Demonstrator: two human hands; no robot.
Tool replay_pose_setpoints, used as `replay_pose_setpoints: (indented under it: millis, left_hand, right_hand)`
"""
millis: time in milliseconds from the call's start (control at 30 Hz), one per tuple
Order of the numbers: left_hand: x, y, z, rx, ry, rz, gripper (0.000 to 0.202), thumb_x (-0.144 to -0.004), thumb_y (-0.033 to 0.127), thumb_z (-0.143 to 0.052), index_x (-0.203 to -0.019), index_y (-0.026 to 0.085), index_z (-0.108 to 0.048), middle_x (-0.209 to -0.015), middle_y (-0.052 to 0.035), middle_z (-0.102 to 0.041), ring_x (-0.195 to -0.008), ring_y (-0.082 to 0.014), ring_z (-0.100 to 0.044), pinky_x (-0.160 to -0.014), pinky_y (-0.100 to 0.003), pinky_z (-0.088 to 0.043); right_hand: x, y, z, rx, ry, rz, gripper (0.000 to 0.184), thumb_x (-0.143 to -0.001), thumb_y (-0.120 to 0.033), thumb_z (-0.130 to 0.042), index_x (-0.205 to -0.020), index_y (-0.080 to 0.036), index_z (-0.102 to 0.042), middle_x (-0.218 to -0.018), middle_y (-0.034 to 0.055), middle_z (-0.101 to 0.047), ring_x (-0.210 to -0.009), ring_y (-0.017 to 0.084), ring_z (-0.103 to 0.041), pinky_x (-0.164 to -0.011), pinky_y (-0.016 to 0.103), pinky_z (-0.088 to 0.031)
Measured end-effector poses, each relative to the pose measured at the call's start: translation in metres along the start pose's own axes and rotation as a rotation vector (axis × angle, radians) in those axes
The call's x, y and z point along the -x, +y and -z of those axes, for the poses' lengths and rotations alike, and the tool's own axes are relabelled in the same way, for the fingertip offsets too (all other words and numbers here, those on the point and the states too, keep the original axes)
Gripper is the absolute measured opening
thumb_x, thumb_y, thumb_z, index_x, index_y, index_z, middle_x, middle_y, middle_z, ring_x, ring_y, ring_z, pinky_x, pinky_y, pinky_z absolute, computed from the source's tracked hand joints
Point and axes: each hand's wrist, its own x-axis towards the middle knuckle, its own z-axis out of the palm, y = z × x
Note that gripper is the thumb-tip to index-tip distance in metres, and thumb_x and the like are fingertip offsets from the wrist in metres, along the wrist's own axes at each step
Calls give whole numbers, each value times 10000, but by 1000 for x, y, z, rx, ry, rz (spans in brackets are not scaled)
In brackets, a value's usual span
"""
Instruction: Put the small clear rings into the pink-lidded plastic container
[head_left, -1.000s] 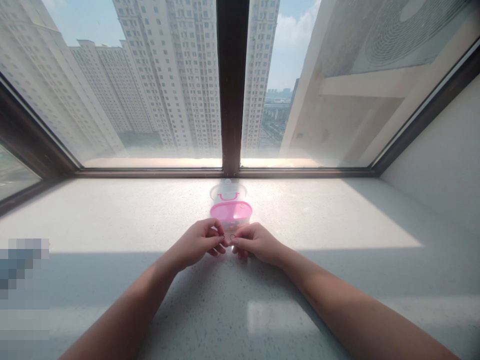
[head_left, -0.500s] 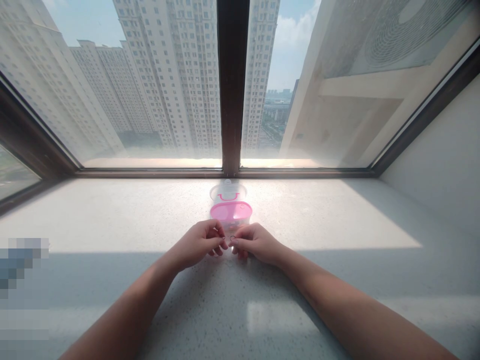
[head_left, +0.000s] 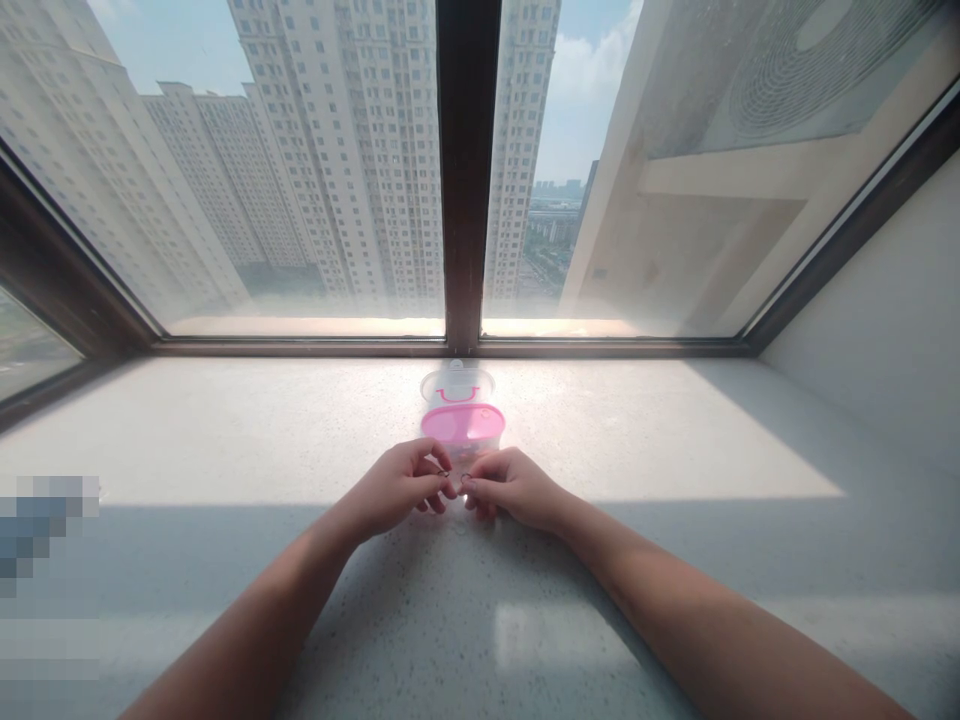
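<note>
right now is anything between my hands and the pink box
Nothing visible. The left hand and right hand meet at the fingertips, pinching a small piece too tiny to identify. The pink box sits on the sill just beyond them, its clear lid on the far side.

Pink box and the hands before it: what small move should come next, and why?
Likely ease the fingertips together. The left hand and right hand both pinch a tiny piece, too small to identify, fingertips nearly touching, just before the open pink box.
</note>
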Motion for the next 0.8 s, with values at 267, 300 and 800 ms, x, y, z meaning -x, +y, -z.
replay_pose_setpoints:
  millis: [267, 300, 800]
  left_hand:
    - [0, 0, -1, -28, -2, 36, 146, -740, 263, -582, -833, 160, -535, -745, -55, -697, -653, -186, -662, -582, -286, -476]
    - [0, 0, -1, -31, 0, 38, 145, -739, 259, -581, -834, 161, -534, -744, -52, -697, -649, -184, -662, -576, -281, -471]
    - [-1, -3, 0, -71, -5, 57, 99, -746, 230, -553, -804, 149, -555, -718, -40, -684, -650, -177, -664, -552, -247, -439]
  right_hand:
    - [0, 1, 0, -22, -4, -3, 347, -766, -443, -671, -703, -102, -680, -550, 19, -612, -462, 104, -557, -431, 204, -425]
    - [0, 1, -1, -23, -4, -7, 346, -765, -443, -673, -704, -103, -679, -552, 18, -613, -463, 104, -558, -432, 205, -425]
    - [-1, 4, -1, -45, 13, -23, 335, -757, -423, -681, -730, -90, -690, -578, 33, -631, -463, 111, -573, -416, 207, -441]
